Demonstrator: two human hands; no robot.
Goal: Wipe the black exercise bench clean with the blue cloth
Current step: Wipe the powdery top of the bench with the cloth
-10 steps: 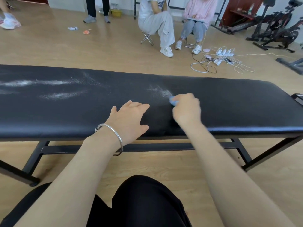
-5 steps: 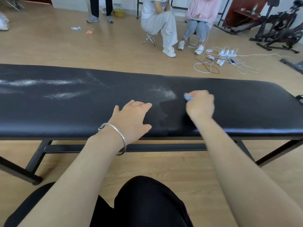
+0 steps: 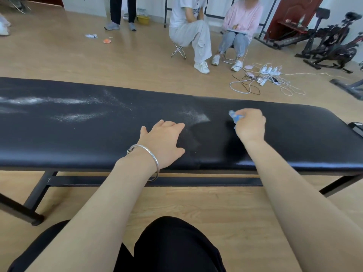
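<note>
Right hand (image 3: 249, 125) now farther right — balled round blue cloth (image 3: 236, 116); left hand (image 3: 164, 142) spread on bench (image 3: 78, 138).

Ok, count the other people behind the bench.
3: a standing person at the back, legs only; a person in grey trousers on a stool; a person in pink seated alongside. A white shape at the left edge may be a fourth's shoe.

The black exercise bench (image 3: 78, 138) stands level, white powder (image 3: 78, 116) streaking its left and middle. The blue cloth (image 3: 235, 115), bunched small in the right hand (image 3: 250, 126), sits on the surface right of centre.
</note>
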